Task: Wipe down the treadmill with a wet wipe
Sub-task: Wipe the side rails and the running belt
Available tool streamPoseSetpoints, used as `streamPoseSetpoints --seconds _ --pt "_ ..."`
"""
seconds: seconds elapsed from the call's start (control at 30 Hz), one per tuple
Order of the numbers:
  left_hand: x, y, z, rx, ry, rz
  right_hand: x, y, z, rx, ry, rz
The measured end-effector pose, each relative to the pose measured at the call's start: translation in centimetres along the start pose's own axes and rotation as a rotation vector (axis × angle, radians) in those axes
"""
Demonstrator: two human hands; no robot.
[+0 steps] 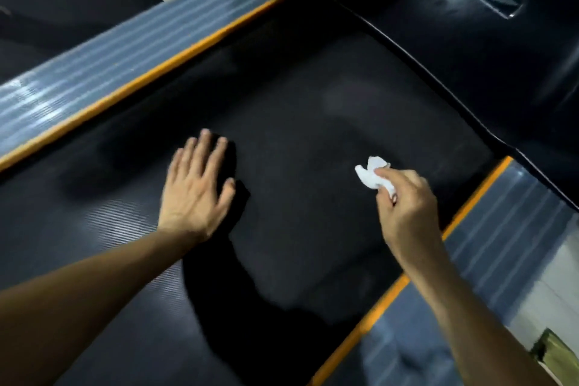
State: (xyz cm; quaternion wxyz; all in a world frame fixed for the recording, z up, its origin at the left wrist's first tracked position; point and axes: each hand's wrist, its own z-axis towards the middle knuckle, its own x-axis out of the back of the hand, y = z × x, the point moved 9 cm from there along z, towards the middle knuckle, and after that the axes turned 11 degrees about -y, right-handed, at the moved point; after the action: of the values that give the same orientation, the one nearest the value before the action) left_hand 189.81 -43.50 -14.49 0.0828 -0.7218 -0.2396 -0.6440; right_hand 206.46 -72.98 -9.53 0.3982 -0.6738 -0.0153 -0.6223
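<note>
The treadmill's black ribbed belt [297,135] fills the middle of the head view, running from lower left to upper right. My left hand [197,185] lies flat on the belt with straight, spread fingers. My right hand [407,207] pinches a crumpled white wet wipe [372,174] just above or on the belt near its right side; whether the wipe touches the belt is unclear.
Grey ribbed side rails with orange edge strips border the belt at the left [125,53] and the right [488,247]. The glossy black motor cover [454,41] rises at the belt's far end. Pale floor [564,276] shows at the far right.
</note>
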Motion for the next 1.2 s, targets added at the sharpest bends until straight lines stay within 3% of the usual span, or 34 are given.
streamPoseSetpoints --seconds 0.1,0.33,0.4,0.5,0.63,0.7,0.8,0.87,0.93,1.07,1.13,1.2 --pt "-0.2 -5.1 -0.1 0.130 -0.031 0.001 -2.0 -3.4 4.6 0.030 -0.054 0.019" --pt "-0.7 -5.8 0.3 0.130 -0.017 -0.035 -7.1 -14.9 18.1 0.386 -0.089 -0.036" --pt "-0.7 -5.8 0.4 0.140 -0.029 -0.040 -7.6 -16.5 22.6 0.342 -0.033 -0.073" --pt "-0.6 -5.7 0.4 0.136 -0.015 -0.052 -9.5 -15.5 27.3 0.106 -0.041 -0.115" --pt "-0.5 -5.9 0.5 0.134 -0.006 -0.058 -13.6 -14.7 27.8 -0.128 -0.084 -0.171" --pt "-0.6 -5.8 0.6 0.134 -0.002 -0.051 -16.8 -19.6 25.1 -0.017 -0.170 -0.133" --pt "-0.8 -5.8 0.6 0.130 -0.016 -0.031 -22.8 -28.4 17.1 0.368 -0.466 -0.001" --pt "-0.7 -5.9 0.5 0.133 -0.015 -0.026 -22.8 -30.9 14.2 0.652 -0.510 -0.031" --pt "-0.7 -5.9 0.4 0.141 -0.013 -0.036 -20.7 -29.5 16.4 0.744 -0.477 -0.111" --pt "-0.5 -5.9 0.3 0.144 -0.007 -0.043 -13.2 -17.8 25.8 0.347 -0.173 -0.393" --pt "-0.6 -5.9 0.4 0.146 -0.008 -0.037 -11.6 -13.7 26.5 0.135 -0.154 -0.343" --pt "-0.7 -5.9 0.4 0.149 -0.013 -0.034 -12.5 -15.1 24.6 0.136 -0.139 -0.251"
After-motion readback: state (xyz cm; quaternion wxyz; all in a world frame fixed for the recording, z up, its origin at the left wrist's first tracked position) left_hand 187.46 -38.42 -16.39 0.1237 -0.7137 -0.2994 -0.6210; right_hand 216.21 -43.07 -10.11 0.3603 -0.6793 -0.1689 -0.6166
